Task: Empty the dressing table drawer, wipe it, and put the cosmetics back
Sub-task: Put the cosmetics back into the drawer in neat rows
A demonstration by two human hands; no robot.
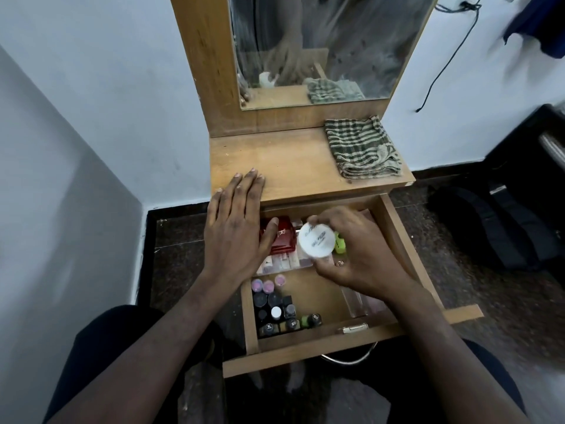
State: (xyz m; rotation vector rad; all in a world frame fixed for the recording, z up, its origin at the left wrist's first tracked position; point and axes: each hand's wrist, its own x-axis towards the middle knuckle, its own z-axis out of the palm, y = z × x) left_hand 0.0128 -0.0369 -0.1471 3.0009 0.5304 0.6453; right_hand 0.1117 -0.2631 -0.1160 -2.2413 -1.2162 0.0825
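Starting nearest, small bottles (pixel 276 313) crowd the drawer (pixel 305 350) front-left; light, hard and smooth, they could topple together, so pinch each by its cap. Farther in, the right hand (pixel 357 255) has its grip around a white jar (pixel 316 240), likely light and slick. Beyond, the left hand (pixel 235 221) lies flat on the worktop (pixel 290 160), beside a soft cloth (pixel 362 148).
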